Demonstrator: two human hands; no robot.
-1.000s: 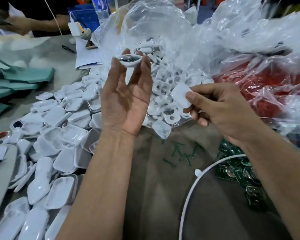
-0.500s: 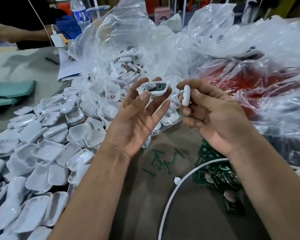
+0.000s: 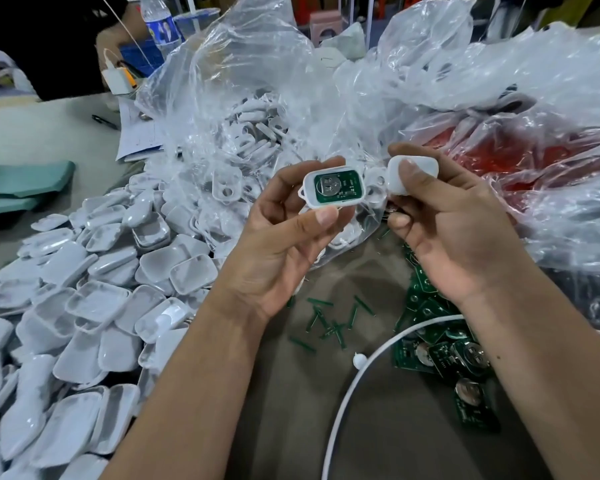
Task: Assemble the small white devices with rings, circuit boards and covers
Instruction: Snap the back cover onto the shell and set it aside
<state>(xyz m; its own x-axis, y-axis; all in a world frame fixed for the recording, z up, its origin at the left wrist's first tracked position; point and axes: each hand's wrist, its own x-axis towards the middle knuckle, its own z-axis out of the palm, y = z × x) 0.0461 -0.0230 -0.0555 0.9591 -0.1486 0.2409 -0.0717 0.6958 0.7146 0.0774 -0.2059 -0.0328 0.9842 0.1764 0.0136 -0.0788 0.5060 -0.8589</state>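
Cover held just right of the open device, ready to close it.

The surface point(image 3: 326, 410) carries a heap of white shells point(image 3: 94, 299) on the person's left, clear bags point(image 3: 257, 98) of more parts behind, and loose green circuit boards point(image 3: 440, 355) near the right wrist. Above it, the left hand point(image 3: 278, 244) pinches 1 white device base point(image 3: 333, 187) between thumb and fingertips, its open face turned up toward the camera with a green board and coin cell seated inside, its long axis running left to right. The right hand point(image 3: 454, 230) grips the white cover point(image 3: 413, 174) under its thumb, just beside the base's right end and apart from it. The 2 hands are close but not joined. The cover probably needs to swing left and turn face-down over the board to align.
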